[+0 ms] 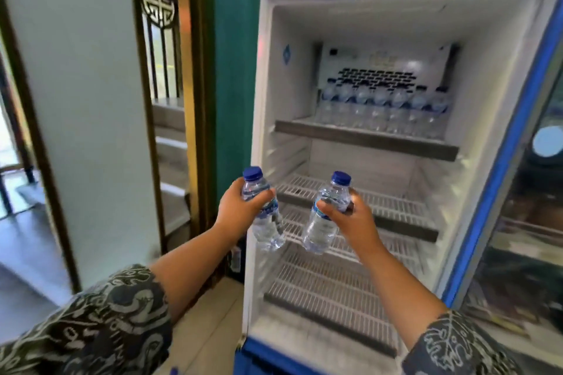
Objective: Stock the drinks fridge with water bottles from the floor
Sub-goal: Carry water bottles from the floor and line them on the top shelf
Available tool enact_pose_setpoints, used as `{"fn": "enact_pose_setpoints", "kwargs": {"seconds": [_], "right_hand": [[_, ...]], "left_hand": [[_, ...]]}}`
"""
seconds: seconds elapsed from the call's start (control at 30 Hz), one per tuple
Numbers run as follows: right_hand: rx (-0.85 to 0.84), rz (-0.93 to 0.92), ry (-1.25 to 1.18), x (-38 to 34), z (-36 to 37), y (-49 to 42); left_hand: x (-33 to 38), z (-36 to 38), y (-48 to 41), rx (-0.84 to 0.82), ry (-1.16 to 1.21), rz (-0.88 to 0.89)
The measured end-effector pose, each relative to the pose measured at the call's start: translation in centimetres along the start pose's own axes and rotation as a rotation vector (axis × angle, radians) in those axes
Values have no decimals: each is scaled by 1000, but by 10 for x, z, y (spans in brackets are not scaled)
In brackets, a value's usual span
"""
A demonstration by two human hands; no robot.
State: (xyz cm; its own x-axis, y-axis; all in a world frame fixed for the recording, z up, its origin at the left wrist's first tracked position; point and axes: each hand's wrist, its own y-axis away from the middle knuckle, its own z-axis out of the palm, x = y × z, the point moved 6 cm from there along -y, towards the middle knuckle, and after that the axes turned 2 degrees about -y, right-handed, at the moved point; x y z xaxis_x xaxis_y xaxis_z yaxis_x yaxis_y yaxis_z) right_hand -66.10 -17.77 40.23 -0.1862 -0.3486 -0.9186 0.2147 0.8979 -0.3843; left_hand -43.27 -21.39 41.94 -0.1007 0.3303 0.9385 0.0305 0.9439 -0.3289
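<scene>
A pale tiled floor [207,329] and a gold-framed screen [166,70] sit left of the open drinks fridge [264,106], whose glass door [515,143] stands off to the right. A row of water bottles [384,106] lines the back of the top shelf [365,139]. The left hand [236,210] grips the first bottle [269,230] and the right hand [355,221] grips the second bottle [318,231]. Both bottles are tilted, held apart at the fridge mouth in front of the wire shelf [393,207]. This looks like the loading step. Next, each bottle needs righting, setting down on a shelf and releasing.
</scene>
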Motion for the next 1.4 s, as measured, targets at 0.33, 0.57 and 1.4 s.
{"fn": "enact_pose_setpoints", "kwargs": {"seconds": [0.33,0.57,1.4], "right_hand": [[191,-196,-117,-78,-56,-171],[331,-213,-131,-85,-64,-286],[63,206,635,-23,-68,-451]], "left_hand": [[106,61,-152,22,78,229],[130,80,-274,-36,138,350],[43,204,-486,-273,-246,140]]}}
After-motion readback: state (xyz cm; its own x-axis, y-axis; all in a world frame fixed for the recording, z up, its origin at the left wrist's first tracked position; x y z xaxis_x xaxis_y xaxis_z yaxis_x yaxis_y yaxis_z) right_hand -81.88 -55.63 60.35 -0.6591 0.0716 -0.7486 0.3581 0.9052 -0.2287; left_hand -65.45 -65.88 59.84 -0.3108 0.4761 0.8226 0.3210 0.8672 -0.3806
